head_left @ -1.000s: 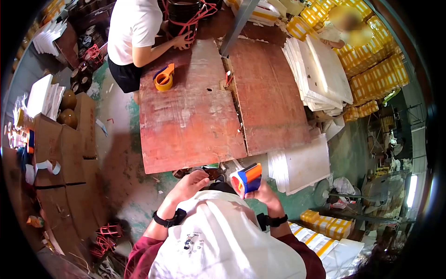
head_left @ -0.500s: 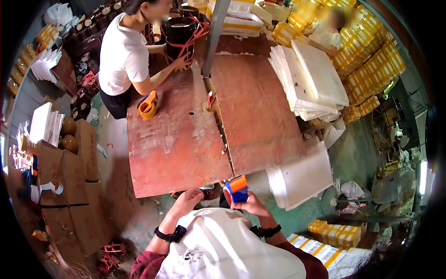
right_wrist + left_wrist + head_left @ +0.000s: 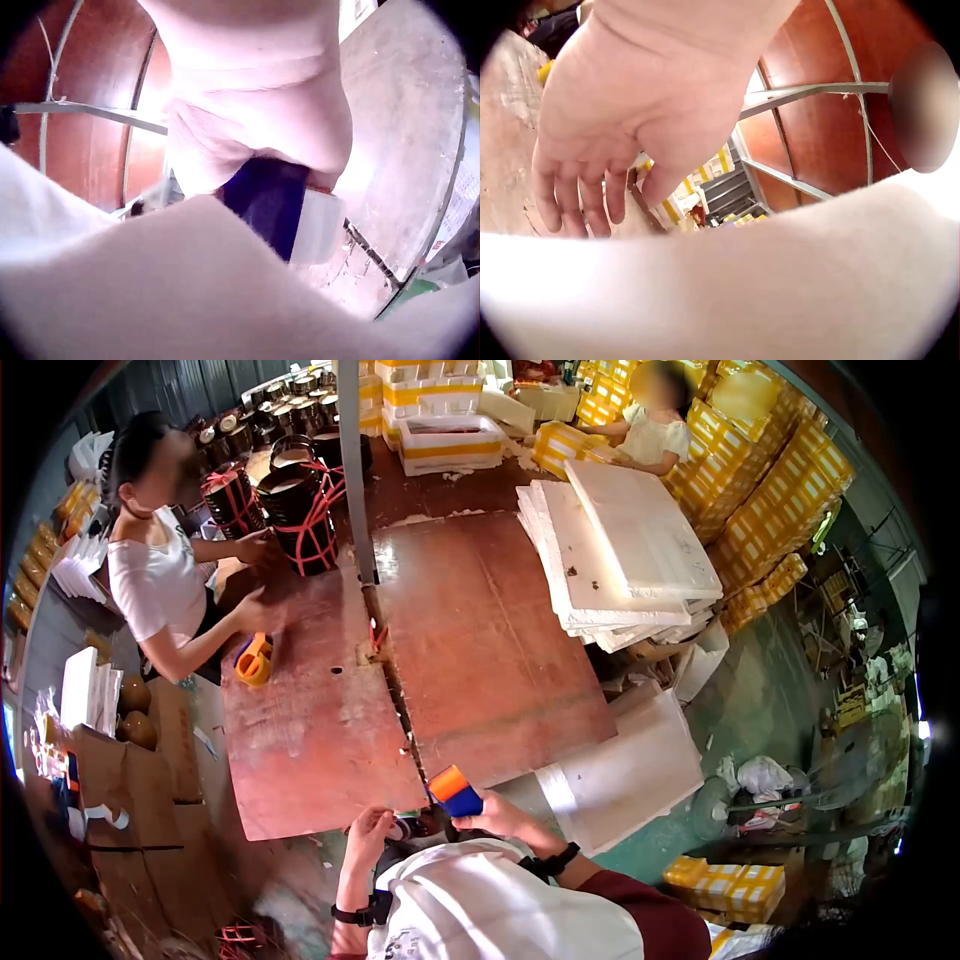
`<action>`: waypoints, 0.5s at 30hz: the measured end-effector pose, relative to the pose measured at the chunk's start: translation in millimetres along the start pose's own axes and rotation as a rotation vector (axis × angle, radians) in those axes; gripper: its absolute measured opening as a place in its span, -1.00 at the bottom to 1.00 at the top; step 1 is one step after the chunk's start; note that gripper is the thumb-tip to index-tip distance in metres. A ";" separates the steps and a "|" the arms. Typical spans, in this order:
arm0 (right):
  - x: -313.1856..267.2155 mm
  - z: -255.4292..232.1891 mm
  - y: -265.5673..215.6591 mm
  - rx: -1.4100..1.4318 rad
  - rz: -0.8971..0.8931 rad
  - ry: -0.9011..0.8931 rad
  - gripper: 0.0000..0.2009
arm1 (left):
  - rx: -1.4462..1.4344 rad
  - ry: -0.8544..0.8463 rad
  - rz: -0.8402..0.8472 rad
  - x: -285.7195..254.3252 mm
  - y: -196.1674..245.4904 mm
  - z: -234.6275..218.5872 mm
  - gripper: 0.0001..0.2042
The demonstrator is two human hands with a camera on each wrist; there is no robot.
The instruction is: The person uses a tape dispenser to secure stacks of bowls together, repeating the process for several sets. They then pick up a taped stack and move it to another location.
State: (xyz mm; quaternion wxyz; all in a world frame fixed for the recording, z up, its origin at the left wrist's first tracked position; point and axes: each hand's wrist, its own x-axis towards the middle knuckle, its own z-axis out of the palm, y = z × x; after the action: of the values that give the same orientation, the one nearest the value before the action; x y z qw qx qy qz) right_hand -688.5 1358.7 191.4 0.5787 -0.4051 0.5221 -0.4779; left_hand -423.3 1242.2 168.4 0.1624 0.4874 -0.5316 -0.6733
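My right hand (image 3: 503,815) grips a blue and orange tape dispenser (image 3: 455,791) just off the near edge of the reddish wooden table (image 3: 500,660). In the right wrist view the dispenser's dark blue side (image 3: 266,202) shows under the palm, its other parts hidden by the hand and clothing. To the left, my left hand (image 3: 370,836) is raised near the table's front edge, holding nothing. The left wrist view shows that hand (image 3: 630,112) with its fingers loosely bent and apart. A yellow-orange tape dispenser (image 3: 254,663) lies on the table's left side.
A metal post (image 3: 354,470) rises from the table. White foam sheets (image 3: 640,540) are stacked at the right, with another foam sheet (image 3: 630,770) lower down. Dark red-strapped containers (image 3: 300,525) stand beside a person in white (image 3: 155,580). Cardboard boxes (image 3: 125,770) are at the left.
The head view has swung up and right, showing more of the table's far side. The other person's hands have come away from the strapped container. The right hand still grips the dispenser.
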 end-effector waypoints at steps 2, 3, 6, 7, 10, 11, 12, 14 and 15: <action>5.2 -15.7 16.6 -0.046 0.105 -0.012 -0.51 | -0.013 -0.022 0.013 -3.7 -6.5 16.6 -0.76; 7.7 -18.3 17.4 -0.095 0.103 0.012 -0.49 | -0.035 -0.038 0.018 -5.8 -7.2 24.3 -0.80; 12.7 -24.1 25.0 -0.343 0.103 0.095 -0.36 | 0.184 -0.086 0.151 -13.6 0.7 20.5 -0.85; 13.9 -25.2 45.1 -0.315 0.118 0.126 -0.33 | 0.033 -0.080 0.174 -8.2 11.6 22.2 -0.86; 5.9 -18.3 17.7 -0.359 0.294 0.114 -0.66 | 0.000 -0.099 0.005 -7.1 -5.9 -27.0 -0.76; 6.6 -24.2 37.9 -0.300 0.200 0.113 -0.72 | 0.004 0.002 0.045 -5.8 -22.4 -47.0 -0.69; 3.6 -27.8 44.1 -0.184 0.138 0.132 -0.75 | 0.049 0.092 0.033 -12.4 -24.5 -61.1 -0.67; -0.3 -36.4 70.8 -0.192 0.099 0.156 -0.81 | -0.076 0.213 -0.069 -46.0 -30.8 -92.1 -0.65; -3.2 -36.5 73.3 -0.195 0.121 0.144 -0.82 | -0.061 0.231 -0.136 -62.6 -47.9 -107.2 -0.65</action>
State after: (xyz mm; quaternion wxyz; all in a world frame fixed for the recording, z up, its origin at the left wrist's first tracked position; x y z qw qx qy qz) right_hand -715.2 1378.7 116.6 0.5252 -0.3921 0.6297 -0.4169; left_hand -290.5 1246.8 161.1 0.1912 0.5913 -0.4545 -0.6381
